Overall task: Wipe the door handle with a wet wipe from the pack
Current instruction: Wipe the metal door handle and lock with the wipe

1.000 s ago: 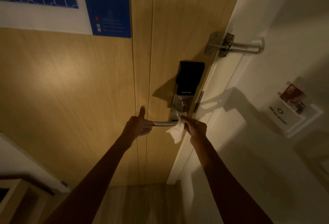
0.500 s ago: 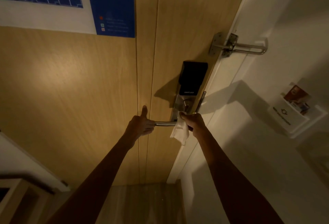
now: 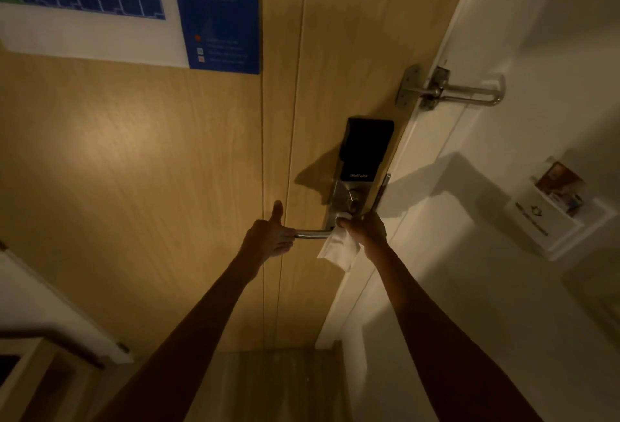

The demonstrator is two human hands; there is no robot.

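Note:
A silver lever door handle [image 3: 312, 234] sticks out leftward from the smart lock [image 3: 365, 153] on the wooden door [image 3: 167, 169]. My left hand [image 3: 270, 235] grips the handle's free end, thumb pointing up. My right hand [image 3: 365, 230] holds a white wet wipe [image 3: 337, 248] pressed against the handle's root at the lock plate. The wipe's loose end hangs below the handle. The pack is out of view.
A metal swing-bar door guard [image 3: 449, 89] sits above the lock on the door edge. A white card holder [image 3: 560, 216] hangs on the right wall. A blue floor-plan notice [image 3: 214, 8] is on the door at upper left. A wooden furniture edge [image 3: 30, 374] is at lower left.
My right hand has slid the wipe up and right along the handle toward the lock plate. The left hand keeps its grip on the handle's end.

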